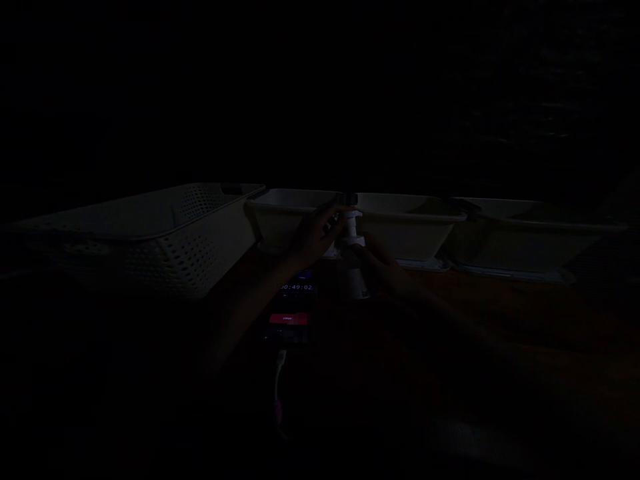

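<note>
The scene is very dark. A pump bottle point(356, 283) with a white pump top point(351, 228) stands upright between my two hands. My left hand point(314, 237) reaches in from the left, its fingers closed at the pump's head. On the other side, my right hand point(384, 265) grips the bottle around its shoulder, just below the white collar. Darkness hides much of the bottle's body and the undersides of both hands.
A phone point(289, 330) with a lit timer lies below my left forearm, a white cable point(278, 373) plugged into it. A perforated basket point(235, 227) stands at left. Behind my hands are three pale bins: left point(273, 223), middle point(415, 237) and right point(525, 247).
</note>
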Demonstrator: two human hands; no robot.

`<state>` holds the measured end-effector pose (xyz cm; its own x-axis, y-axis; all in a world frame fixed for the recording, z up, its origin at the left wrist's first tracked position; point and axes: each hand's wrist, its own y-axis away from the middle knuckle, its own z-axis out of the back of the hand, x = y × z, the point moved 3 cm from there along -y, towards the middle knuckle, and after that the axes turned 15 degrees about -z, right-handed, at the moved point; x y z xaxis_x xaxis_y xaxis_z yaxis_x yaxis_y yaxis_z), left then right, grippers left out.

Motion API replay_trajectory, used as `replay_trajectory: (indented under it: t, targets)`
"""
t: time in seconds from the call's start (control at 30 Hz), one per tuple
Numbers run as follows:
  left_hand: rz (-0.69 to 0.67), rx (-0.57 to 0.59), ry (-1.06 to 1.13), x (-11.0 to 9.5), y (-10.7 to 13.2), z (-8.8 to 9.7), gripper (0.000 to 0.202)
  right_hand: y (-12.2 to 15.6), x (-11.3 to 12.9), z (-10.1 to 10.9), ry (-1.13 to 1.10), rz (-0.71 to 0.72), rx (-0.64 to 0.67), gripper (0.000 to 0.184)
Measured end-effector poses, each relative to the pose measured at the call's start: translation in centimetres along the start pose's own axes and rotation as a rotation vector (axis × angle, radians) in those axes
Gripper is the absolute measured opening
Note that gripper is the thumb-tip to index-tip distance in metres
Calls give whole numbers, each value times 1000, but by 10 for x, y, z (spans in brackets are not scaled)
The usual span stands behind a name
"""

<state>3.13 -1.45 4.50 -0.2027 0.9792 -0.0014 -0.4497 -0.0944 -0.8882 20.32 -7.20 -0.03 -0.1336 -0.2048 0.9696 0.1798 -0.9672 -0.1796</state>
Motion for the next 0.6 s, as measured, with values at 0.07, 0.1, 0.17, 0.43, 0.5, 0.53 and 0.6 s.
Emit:
replay_trajectory:
  t: [0.07,0.1,0.17,0.43,0.5,0.53,0.6]
  targets:
    - [-9,-9,10,-1,-1,0,27,-2,-1,1,-10,-8,-11,61]
    - [-8,-16,12,-1,-1,-1,27,-3,-2,1,-12,-8,-12,61]
    - [-5,-26,6,-1,0,-1,26,-5,-2,2,-8,-2,-6,60]
    - [30,-49,-79,7,4,-1,25,-13,-9,9,-61,-19,-56,58]
    - [42,-49,-91,9,5,0,25,-13,-11,8,-89,-18,-63,58]
    - [40,-47,-96,9,5,1,24,-12,-11,7,-100,-25,-68,58]
    - [26,-46,-109,8,4,1,22,-11,-13,5,-131,-62,-67,58]
